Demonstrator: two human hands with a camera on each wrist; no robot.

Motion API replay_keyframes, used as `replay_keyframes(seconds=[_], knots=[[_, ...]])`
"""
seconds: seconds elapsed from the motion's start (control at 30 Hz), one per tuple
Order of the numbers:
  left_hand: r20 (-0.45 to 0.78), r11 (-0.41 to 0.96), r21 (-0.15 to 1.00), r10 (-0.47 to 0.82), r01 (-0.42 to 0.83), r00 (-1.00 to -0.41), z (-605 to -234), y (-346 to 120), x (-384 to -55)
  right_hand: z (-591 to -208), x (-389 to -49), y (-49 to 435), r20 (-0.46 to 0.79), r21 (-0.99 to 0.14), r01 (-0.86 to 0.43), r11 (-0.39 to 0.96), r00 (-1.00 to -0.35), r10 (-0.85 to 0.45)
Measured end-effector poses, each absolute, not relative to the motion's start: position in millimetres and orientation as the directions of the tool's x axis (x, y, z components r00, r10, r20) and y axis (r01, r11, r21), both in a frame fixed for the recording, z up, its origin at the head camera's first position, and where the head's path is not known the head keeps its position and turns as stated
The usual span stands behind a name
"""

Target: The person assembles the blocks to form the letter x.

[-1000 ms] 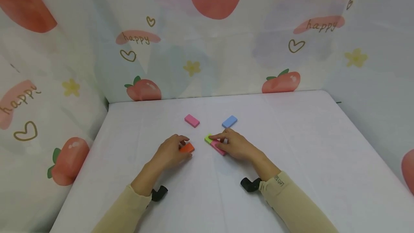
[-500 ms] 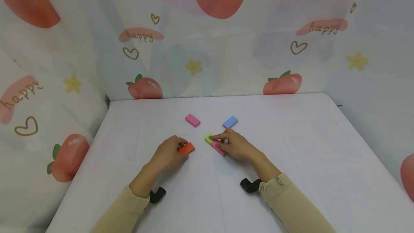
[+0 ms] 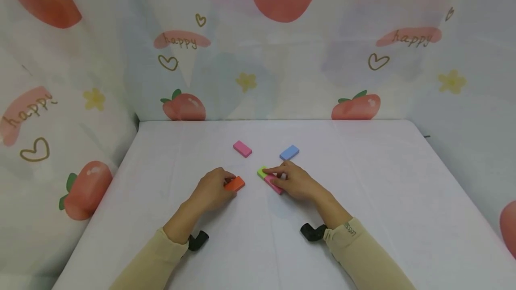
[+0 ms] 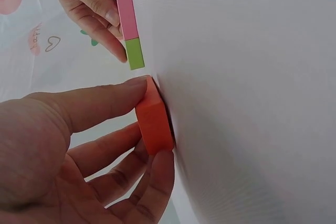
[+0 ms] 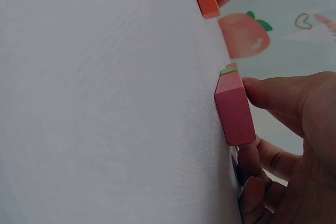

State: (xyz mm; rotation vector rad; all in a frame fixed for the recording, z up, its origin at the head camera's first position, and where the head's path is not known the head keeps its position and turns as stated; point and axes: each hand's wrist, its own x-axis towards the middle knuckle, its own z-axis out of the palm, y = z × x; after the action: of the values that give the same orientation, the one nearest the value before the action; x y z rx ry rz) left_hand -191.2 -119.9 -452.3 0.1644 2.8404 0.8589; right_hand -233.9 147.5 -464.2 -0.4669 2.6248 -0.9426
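Note:
My left hand (image 3: 211, 188) pinches an orange block (image 3: 235, 184) between thumb and fingers, low over the white table. In the left wrist view the orange block (image 4: 155, 124) shows its end, with the thumb on one side and fingertips on the other. My right hand (image 3: 296, 180) holds a pink block (image 3: 274, 185), thumb on one side and fingers on the other. A green block (image 3: 261, 172) meets the pink one end to end, with the right index finger reaching over it. Part of the green piece is hidden under that finger.
Behind the hands a second pink block (image 3: 242, 149) and a blue block (image 3: 289, 152) lie apart on the white-covered table (image 3: 363, 169). A printed cloth (image 3: 282, 66) stands along the back and sides. Black wrist cameras (image 3: 313, 232) hang below the sleeves.
The left thumb has drawn back slightly along the orange block, so more of it shows. The right hand stays on the pink block. The head view has shifted a little.

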Motion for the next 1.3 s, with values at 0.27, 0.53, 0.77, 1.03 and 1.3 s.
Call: replay_keyframes(seconds=[0.27,0.53,0.77,1.03,1.3], knots=[[-0.122,0.834,0.546,0.171,0.078,-0.978,-451,-117,-192,-462,-234,147,-0.187,-0.656,-0.184,0.732,-0.900,-0.393],[-0.120,0.842,0.533,0.169,0.080,-0.978,-450,-112,-192,-463,-233,148,-0.186,-0.659,-0.180,0.730,-0.901,-0.391],[-0.126,0.852,0.521,0.145,0.059,-0.981,-447,-110,-192,-465,-234,148,-0.183,-0.660,-0.185,0.729,-0.900,-0.395],[-0.113,0.853,0.517,0.145,0.066,-0.983,-446,-108,-192,-466,-235,148,-0.184,-0.661,-0.184,0.727,-0.901,-0.394],[-0.118,0.853,0.517,0.154,0.072,-0.981,-446,-105,-193,-466,-235,148,-0.175,-0.659,-0.196,0.726,-0.899,-0.401]])
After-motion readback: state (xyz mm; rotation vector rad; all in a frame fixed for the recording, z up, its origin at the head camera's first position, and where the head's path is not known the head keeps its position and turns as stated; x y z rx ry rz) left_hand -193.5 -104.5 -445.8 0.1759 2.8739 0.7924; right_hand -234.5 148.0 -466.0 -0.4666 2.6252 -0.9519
